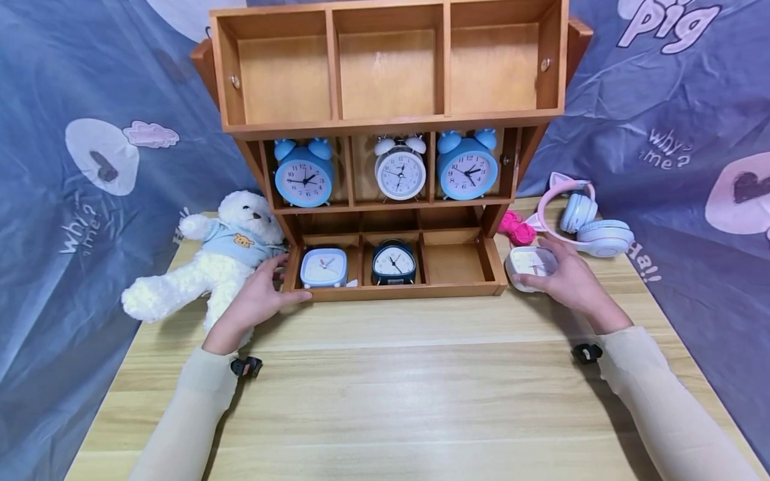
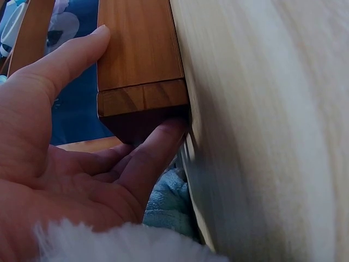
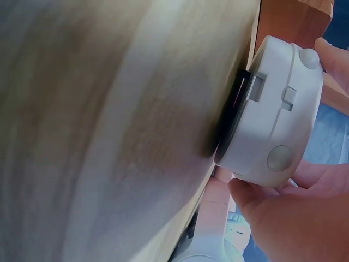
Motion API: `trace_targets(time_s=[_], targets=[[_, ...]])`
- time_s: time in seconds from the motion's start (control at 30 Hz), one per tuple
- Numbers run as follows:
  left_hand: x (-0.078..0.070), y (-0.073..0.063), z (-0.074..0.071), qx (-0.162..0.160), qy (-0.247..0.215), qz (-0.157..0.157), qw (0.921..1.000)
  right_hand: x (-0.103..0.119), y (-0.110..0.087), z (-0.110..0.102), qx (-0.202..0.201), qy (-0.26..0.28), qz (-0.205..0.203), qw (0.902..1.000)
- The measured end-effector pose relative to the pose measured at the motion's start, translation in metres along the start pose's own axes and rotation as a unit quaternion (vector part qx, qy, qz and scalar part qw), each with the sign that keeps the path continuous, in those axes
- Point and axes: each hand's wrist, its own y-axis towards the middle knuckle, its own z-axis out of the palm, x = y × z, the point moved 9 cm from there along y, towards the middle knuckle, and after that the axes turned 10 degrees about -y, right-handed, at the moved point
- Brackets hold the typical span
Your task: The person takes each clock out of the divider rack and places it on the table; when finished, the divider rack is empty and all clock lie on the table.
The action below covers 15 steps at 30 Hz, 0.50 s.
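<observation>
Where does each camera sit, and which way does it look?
Head: on the head, looking forward and down at the wooden shelf; left hand, right hand and sleeves show.
Left wrist: worn there, facing the shelf's end; left hand shows.
Right wrist: worn there, facing the square white clock; right hand shows.
Head and right wrist both show that clock.

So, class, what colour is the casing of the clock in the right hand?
White: the clock's casing shows best in the right wrist view.
</observation>
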Motion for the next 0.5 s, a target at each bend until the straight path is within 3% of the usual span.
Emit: trace_targets(time_s=[0.5], targets=[[-0.0008,0.0002,0.0,-0.001,-0.005,0.001,1.0,0.0047,-0.005,-0.0101,-0.054,0.033,-0.004,0.998]])
